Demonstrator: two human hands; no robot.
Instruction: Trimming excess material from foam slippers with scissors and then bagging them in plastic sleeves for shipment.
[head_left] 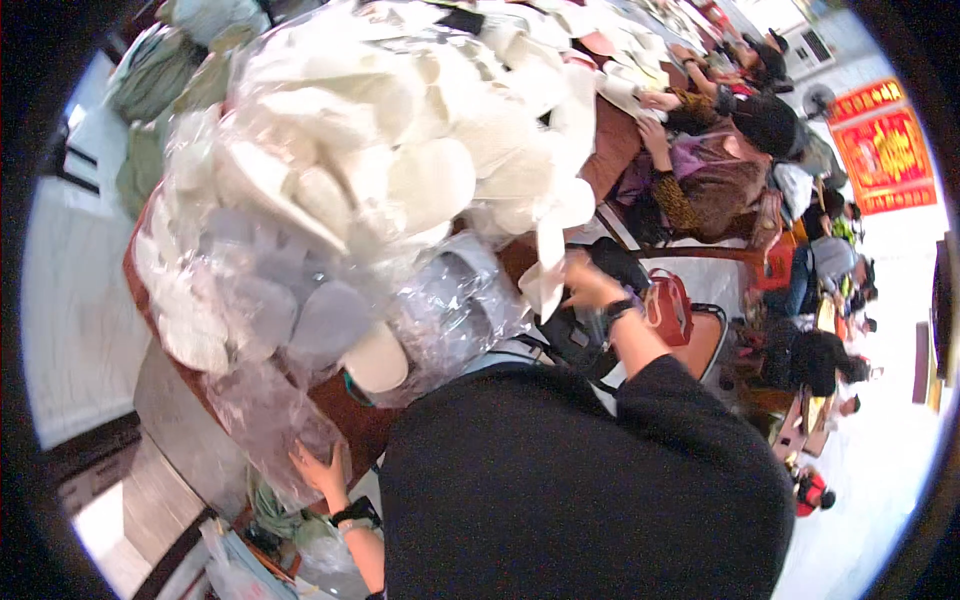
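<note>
My right hand point(594, 288) is closed at the edge of a white slipper point(549, 255), which stands nearly upright beside the pile. Over at the lower left, my left hand point(322, 472) touches a crumpled clear plastic bag point(272, 425), its fingers apart. Between the hands lie grey slippers point(460, 290) wrapped in clear plastic. A loose white slipper point(376, 358) rests near the table edge, next to more bagged grey slippers point(332, 318). The large heap of white slippers point(430, 180), partly under clear film, covers most of the table.
The reddish-brown table point(362, 415) shows along its near edge. Past my right arm are a red handbag point(668, 308) and a chair point(708, 340). Another person's hands point(655, 140) work at the right side of the table. Green sacks point(150, 80) stand at the far left.
</note>
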